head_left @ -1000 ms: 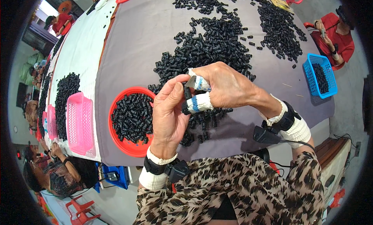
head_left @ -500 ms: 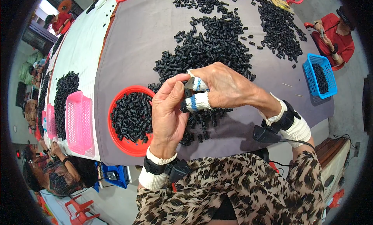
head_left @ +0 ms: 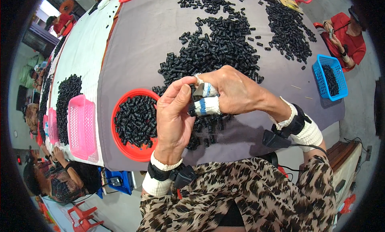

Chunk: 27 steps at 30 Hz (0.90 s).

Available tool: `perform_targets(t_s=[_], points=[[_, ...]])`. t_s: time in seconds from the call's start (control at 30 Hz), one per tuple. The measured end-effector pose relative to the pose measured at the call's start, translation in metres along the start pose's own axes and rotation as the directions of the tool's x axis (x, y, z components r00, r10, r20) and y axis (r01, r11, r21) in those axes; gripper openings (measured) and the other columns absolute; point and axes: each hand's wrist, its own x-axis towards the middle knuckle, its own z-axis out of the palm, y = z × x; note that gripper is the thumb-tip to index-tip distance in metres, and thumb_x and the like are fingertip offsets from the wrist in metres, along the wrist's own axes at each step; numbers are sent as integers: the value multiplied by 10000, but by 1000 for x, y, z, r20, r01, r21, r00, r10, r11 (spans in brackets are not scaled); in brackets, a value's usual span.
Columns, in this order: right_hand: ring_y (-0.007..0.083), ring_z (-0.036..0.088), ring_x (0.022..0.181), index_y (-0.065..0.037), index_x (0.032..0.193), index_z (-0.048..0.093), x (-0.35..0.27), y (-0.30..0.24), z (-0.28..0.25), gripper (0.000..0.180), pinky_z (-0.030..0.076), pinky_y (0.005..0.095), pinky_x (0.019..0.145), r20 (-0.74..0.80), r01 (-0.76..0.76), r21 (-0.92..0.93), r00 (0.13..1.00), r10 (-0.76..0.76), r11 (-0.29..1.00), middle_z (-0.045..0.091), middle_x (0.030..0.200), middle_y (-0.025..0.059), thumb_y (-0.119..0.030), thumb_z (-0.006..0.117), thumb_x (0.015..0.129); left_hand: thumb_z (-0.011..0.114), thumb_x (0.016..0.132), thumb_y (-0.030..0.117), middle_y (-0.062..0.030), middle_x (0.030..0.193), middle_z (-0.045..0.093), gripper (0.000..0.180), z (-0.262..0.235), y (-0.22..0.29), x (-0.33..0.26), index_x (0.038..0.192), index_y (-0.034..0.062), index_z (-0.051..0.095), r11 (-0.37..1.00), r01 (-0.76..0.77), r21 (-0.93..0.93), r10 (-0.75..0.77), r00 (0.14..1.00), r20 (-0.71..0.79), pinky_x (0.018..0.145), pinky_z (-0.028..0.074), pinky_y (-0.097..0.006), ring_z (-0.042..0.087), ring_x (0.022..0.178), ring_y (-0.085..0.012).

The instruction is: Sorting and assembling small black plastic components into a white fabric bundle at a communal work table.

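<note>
My left hand [head_left: 175,115] is closed, with its thumb and index finger pinching a small black plastic piece [head_left: 195,98], mostly hidden by the fingers. Against it my right hand [head_left: 238,89] is curled, its fingers in white knitted covers with blue bands. From the right thumb side sticks out a small grey flat blade [head_left: 199,90], which touches or nearly touches the black piece. Both hands meet above the near edge of a large pile of black pieces [head_left: 216,43]. Left of my left hand stands a red round tray [head_left: 116,129] filled with similar black pieces.
A grey cloth [head_left: 132,51] covers the table. Pink baskets [head_left: 81,127] stand at left by another black pile [head_left: 68,91]. A blue basket [head_left: 341,81] sits at the right edge. People work at right [head_left: 347,39] and left [head_left: 68,176]. Cables run from my wrist straps.
My right hand has turned slightly, and its covered fingers and blade have shifted a little right. My left hand stays nearly still. The person at right has moved their hands slightly.
</note>
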Motion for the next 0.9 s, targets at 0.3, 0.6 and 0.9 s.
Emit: perform_targets(t_s=[0.3,0.6,0.9], points=[[289,586,607,17,755,583,2,-7,-5,379,453,361,584,12,-51,16,999,51,999,604,680,153,-332,692,659,536,880,116,-67,934,603,216,0,-1,0,1055,-9,558,999,19,-36,-17,999,36,781,485,-286,581,854,-136],[302,576,580,17,714,558,2,-4,-4,386,434,383,559,34,-59,-9,998,60,998,590,644,162,-345,686,667,537,880,119,-72,954,606,219,-1,-2,1,1055,-10,559,1000,12,8,-12,1000,23,779,483,-280,586,866,-134],[341,570,586,31,725,551,2,-3,-3,337,429,407,557,46,-66,3,997,66,998,587,648,185,-289,652,698,544,878,117,-71,957,609,210,-3,-2,1,1041,-12,567,1000,3,24,-3,1000,24,777,480,-267,589,854,-125]])
